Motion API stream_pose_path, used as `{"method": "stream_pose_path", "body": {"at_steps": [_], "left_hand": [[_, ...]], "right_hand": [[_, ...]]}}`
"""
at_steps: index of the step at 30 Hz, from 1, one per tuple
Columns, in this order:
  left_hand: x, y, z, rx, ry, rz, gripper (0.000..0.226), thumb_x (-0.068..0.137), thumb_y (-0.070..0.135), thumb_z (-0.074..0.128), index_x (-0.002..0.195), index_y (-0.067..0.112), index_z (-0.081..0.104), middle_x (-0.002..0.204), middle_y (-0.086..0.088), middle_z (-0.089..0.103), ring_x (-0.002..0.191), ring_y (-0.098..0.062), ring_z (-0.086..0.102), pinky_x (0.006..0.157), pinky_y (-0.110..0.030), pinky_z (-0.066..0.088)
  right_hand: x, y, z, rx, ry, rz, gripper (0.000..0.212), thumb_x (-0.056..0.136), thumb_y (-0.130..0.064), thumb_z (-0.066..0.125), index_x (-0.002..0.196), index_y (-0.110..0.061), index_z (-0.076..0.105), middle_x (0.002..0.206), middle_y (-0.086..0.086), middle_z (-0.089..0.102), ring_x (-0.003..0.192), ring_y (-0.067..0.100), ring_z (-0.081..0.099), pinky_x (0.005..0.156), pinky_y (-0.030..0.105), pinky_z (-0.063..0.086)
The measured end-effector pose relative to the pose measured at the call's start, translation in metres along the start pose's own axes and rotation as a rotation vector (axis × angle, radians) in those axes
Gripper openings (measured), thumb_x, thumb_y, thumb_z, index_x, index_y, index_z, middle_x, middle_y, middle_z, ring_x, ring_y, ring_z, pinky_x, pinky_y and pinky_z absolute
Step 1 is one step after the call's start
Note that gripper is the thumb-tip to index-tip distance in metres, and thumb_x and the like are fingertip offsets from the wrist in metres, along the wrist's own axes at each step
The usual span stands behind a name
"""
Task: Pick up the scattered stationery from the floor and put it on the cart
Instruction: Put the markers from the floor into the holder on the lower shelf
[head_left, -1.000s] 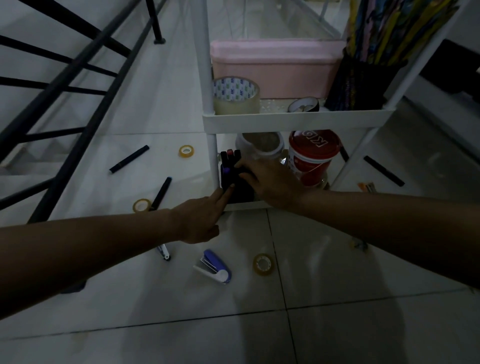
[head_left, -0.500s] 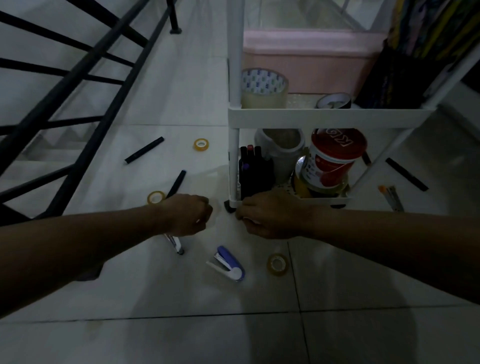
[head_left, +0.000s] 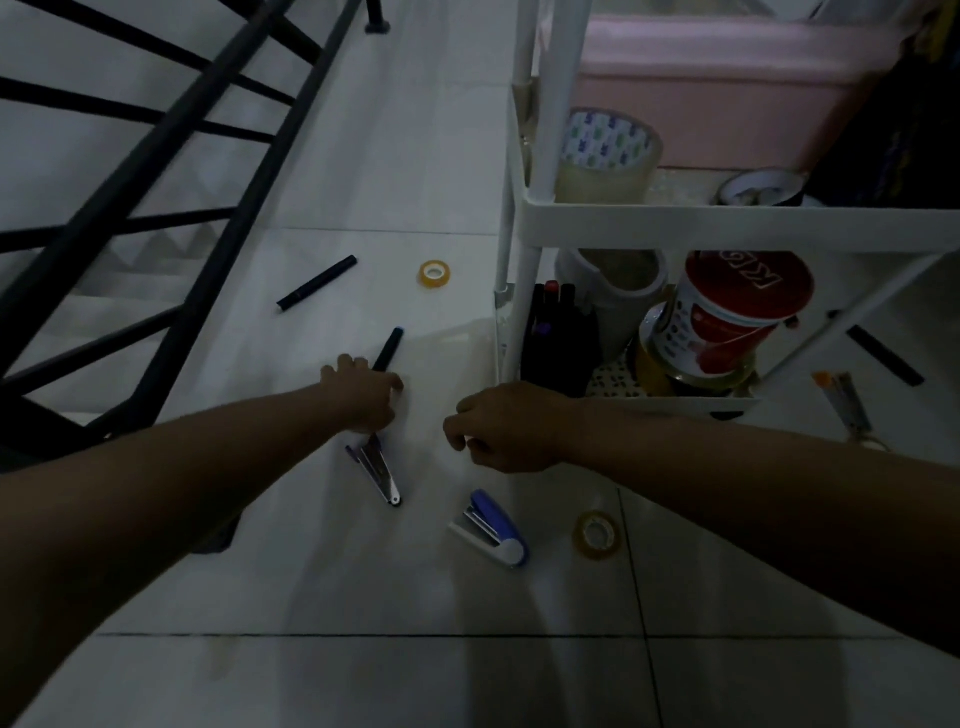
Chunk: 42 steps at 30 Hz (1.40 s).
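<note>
White tile floor (head_left: 363, 130), dim light. Cart (head_left: 727, 222) at 2 o'clock already holds markers, tape etc. Left on floor: stapler (head_left: 491, 530), 2 small tapes, pens. L hand (head_left: 363, 395) curled on black pen (head_left: 388, 349), long axis 1–7 o'clock, tip to 1. R hand (head_left: 506, 428) loosely curled, empty.

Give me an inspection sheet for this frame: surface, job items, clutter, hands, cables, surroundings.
Surface: pale tiled floor, dim light.
Job's things: on the floor, two black pens, small tape rolls, blue stapler, metal clip-like tool, more pens right of the cart.
Clutter: cart shelves hold pink box, wide tape, red-lidded tub, marker holder.
Grippers: left hand at the nearer pen, grip unclear; right hand loosely curled, holding nothing.
Cables: nothing seen.
Surroundings: black stair railing at left.
</note>
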<state>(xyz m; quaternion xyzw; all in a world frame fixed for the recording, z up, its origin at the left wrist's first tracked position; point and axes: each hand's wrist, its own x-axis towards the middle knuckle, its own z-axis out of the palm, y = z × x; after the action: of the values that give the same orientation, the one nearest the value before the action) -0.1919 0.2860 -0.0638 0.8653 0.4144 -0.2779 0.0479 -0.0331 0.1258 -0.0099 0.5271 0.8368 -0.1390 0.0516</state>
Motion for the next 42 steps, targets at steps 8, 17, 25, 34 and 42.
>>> {"method": "stream_pose_path", "body": {"at_steps": [8,17,25,34,42], "left_hand": [[0.006,0.025,-0.018,-0.196,0.157,-0.041,0.026,0.089,0.023,0.052,0.111,0.009,0.055,0.102,-0.01,0.056,0.095,-0.029,0.056,0.096,-0.048,0.038],[-0.038,0.005,-0.054,-0.461,-0.006,0.138,0.037,0.079,0.002,0.07,0.112,0.006,0.054,0.115,-0.011,0.056,0.1,-0.026,0.054,0.073,-0.031,0.046],[-0.089,0.01,-0.058,-0.674,-0.221,0.357,0.028,0.077,-0.003,0.066,0.092,0.02,0.07,0.094,0.003,0.065,0.08,-0.011,0.06,0.063,-0.02,0.048],[-0.092,0.068,-0.068,-0.881,-0.228,0.534,0.023,0.08,-0.001,0.07,0.098,0.013,0.07,0.099,0.0,0.067,0.079,-0.009,0.059,0.068,-0.024,0.047],[-0.084,0.091,-0.065,-0.191,0.102,0.623,0.057,0.086,0.021,0.068,0.133,0.013,0.038,0.132,-0.007,0.04,0.104,-0.021,0.057,0.083,-0.029,0.051]], "right_hand": [[-0.011,-0.003,0.008,0.036,-0.004,0.005,0.017,0.095,-0.023,0.049,0.108,-0.016,0.056,0.099,0.004,0.06,0.088,0.021,0.056,0.068,0.033,0.045],[-0.034,-0.009,0.001,-0.057,0.053,-0.031,0.021,0.095,-0.024,0.049,0.115,-0.016,0.053,0.108,0.005,0.052,0.082,0.02,0.055,0.068,0.036,0.05],[-0.044,-0.023,-0.006,-0.162,0.318,0.035,0.052,0.091,-0.038,0.058,0.137,-0.019,0.04,0.108,0.009,0.049,0.087,0.021,0.049,0.066,0.035,0.046],[-0.091,-0.002,-0.009,0.275,0.329,0.198,0.021,0.096,-0.035,0.051,0.11,-0.021,0.058,0.09,-0.004,0.06,0.071,0.008,0.052,0.061,0.025,0.041],[-0.15,0.022,-0.016,0.171,0.536,0.288,0.025,0.089,-0.024,0.064,0.11,-0.01,0.067,0.093,0.0,0.066,0.075,0.006,0.056,0.064,0.016,0.042]]}}
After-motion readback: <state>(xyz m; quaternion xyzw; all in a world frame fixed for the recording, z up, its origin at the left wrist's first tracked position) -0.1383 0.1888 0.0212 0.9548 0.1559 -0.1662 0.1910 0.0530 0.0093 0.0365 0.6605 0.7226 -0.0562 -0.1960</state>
